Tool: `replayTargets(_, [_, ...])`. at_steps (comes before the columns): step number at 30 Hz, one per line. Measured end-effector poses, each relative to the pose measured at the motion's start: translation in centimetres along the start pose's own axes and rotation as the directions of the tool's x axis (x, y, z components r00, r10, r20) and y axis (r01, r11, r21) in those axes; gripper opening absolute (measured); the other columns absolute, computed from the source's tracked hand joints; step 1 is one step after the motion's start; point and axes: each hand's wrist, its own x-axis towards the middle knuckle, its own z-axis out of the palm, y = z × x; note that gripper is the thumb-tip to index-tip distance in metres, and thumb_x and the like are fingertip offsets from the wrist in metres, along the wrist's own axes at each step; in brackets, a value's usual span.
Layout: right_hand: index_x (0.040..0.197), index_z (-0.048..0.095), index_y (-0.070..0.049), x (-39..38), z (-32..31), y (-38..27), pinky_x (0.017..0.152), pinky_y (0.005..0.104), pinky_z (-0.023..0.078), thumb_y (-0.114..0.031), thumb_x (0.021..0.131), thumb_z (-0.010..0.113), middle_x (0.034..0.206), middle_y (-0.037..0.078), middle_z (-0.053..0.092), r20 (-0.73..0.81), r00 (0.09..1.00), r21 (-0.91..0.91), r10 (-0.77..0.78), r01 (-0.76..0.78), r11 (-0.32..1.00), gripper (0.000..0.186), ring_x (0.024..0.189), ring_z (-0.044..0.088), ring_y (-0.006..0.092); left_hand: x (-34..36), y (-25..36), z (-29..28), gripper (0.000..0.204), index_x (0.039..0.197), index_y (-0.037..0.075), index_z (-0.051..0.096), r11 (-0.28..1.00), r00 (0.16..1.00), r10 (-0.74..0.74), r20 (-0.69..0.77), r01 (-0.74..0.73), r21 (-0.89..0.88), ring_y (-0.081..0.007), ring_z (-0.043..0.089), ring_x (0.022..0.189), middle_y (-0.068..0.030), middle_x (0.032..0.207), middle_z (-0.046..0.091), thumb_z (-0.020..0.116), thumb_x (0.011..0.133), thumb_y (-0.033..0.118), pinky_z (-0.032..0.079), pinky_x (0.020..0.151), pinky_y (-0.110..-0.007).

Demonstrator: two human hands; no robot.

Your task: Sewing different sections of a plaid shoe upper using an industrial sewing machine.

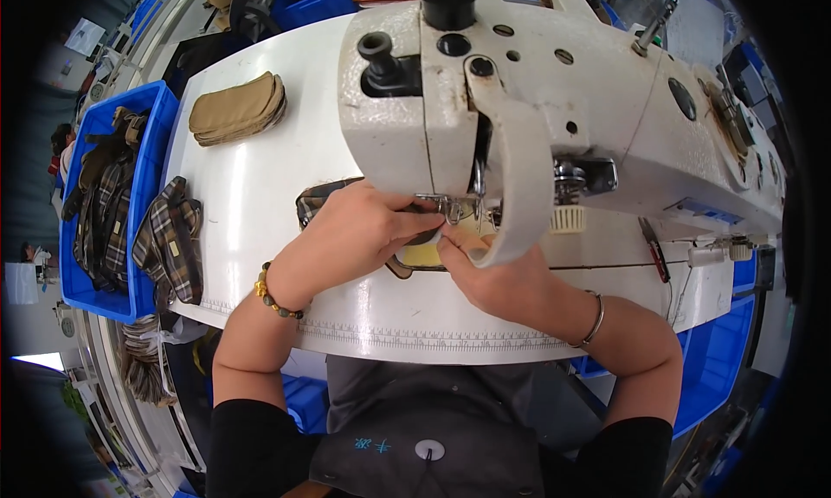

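Note:
A white industrial sewing machine stands over the table, its metal presser foot low above the work. Under and beside the foot lies a plaid fabric piece with dark edging and a yellowish area. My left hand pinches its edge just left of the foot, fingertips close to the needle area. From the right, my right hand grips the same piece, thumb and fingers pressed together just in front of the foot. Both hands cover much of the fabric.
A stack of tan fabric pieces sits at the far left of the white table. Beside it, a blue bin holds plaid items, and another plaid piece lies against it. Red-handled snips rest on the right.

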Motion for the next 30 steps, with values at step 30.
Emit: replayTargets(30, [0.1, 0.07, -0.004, 0.5, -1.0, -0.5, 0.04, 0.0338, 0.045, -0.009, 0.074, 0.068, 0.087, 0.007, 0.072, 0.043, 0.999, 0.073, 0.002, -0.005, 0.997, 0.026, 0.043, 0.056, 0.0205, 0.1, -0.6, 1.1, 0.045, 0.112, 0.007, 0.076, 0.993, 0.997, -0.052, 0.063, 0.058, -0.107, -0.0374, 0.061, 0.107, -0.0163, 0.113, 0.066, 0.071, 0.069, -0.005, 0.052, 0.091, -0.042])
